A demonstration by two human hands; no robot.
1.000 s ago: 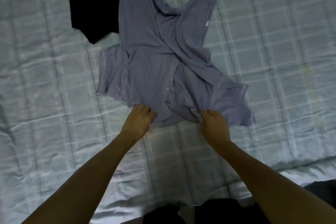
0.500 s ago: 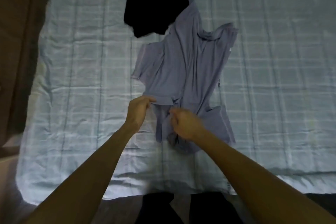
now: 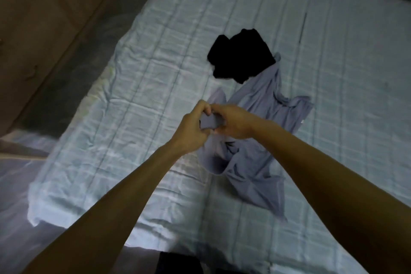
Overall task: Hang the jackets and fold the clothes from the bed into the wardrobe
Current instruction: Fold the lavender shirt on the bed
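Observation:
A lilac-grey buttoned shirt (image 3: 262, 104) lies crumpled on the bed (image 3: 155, 69), its near part lifted off the sheet. My left hand (image 3: 194, 128) and my right hand (image 3: 233, 121) are close together above the bed, and both grip a bunched piece of the shirt between them. The cloth hangs down from my hands toward the mattress. A black garment (image 3: 241, 58) lies in a heap just beyond the shirt, touching its far end.
The bed has a pale blue checked sheet. A brown wooden wardrobe front (image 3: 40, 18) stands to the left, with a dark strip of floor (image 3: 66, 82) between it and the bed. The bed's near edge runs along the bottom.
My hands have come together and lifted the shirt's near edge off the bed. The view has swung left, bringing the wardrobe into sight.

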